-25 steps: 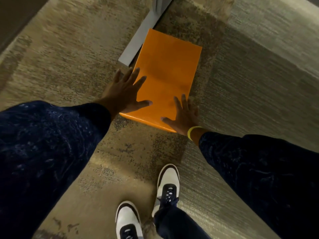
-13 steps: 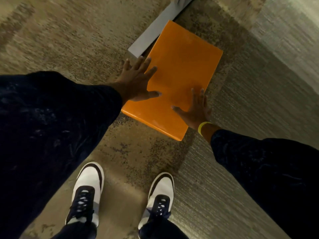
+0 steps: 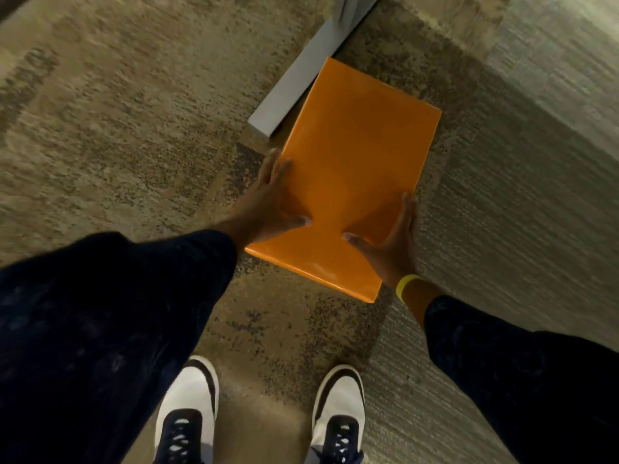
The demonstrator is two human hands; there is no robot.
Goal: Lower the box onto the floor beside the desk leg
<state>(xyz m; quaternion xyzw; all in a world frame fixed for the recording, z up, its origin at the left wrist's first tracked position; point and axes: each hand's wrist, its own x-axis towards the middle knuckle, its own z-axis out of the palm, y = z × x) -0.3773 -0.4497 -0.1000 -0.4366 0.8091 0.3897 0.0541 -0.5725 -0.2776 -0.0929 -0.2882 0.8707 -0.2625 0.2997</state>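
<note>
Orange box (image 3: 358, 155) sits between both hands. The left hand (image 3: 268, 202) lies along its left edge, fingers straight and together, thumb spread over the top. The right hand (image 3: 392, 242), with a yellow wristband (image 3: 407, 284) at the wrist, does the same on the right edge. The box's far left corner is just beside a pale grey bar (image 3: 294, 92) on the carpet floor (image 3: 134, 128). Two white shoes (image 3: 187, 410) stand nearer.

Dark navy left sleeve (image 3: 110, 323) with faint mottled print at lower left of the frame, matching right sleeve (image 3: 522, 373) lower right, yellow wristband (image 3: 407, 283), bare left hand (image 3: 268, 202), bare right hand (image 3: 392, 249), white left sneaker (image 3: 187, 396) and right sneaker (image 3: 340, 400), dark trim, dark tongues, bottom centre
</note>
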